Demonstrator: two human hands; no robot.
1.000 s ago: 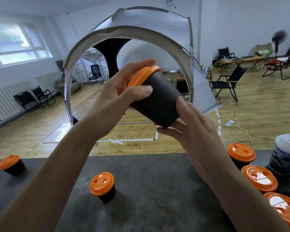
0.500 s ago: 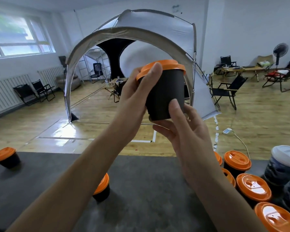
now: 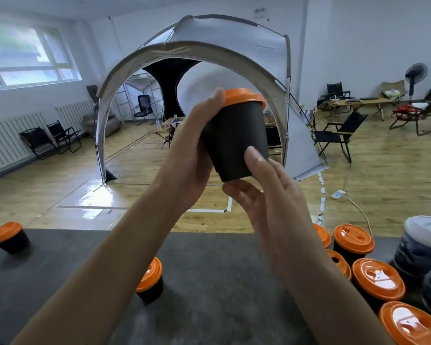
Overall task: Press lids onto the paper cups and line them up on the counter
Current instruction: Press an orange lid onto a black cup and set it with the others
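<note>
1. A black paper cup point(image 3: 234, 140) with a round orange plastic lid point(image 3: 244, 97) already seated on it was held up in the air between both hands, close to upright and well above the dark grey counter point(image 3: 209, 282).
2. The cup's left side was wrapped by the left hand point(image 3: 192, 143), so a proper grip there, and the lid's rim was touched by one fingertip reaching up.
3. The cup was grasped from underneath by the right hand point(image 3: 266, 195): its thumb was pressed flat on the lower wall and its fingers were tucked under the base.
4. Down below the left forearm, a small orange-lidded black cup point(image 3: 151, 282) was parked on the counter, partly hidden by the arm.
5. Way off to the left of the left hand, another orange-lidded cup point(image 3: 9, 236) was sat near the counter's far edge, well apart from everything else.
6. Below and to the right of the right hand, a bunch of orange-lidded black cups point(image 3: 378, 278) was packed close together, and a couple of them were half covered by the right forearm.
7. Just past those on the right, dark blue cups with white lids point(image 3: 421, 240) were squeezed in at the frame's edge.
8. Behind both hands, a big grey dome tent point(image 3: 234, 38) was pitched on the wooden floor.
</note>
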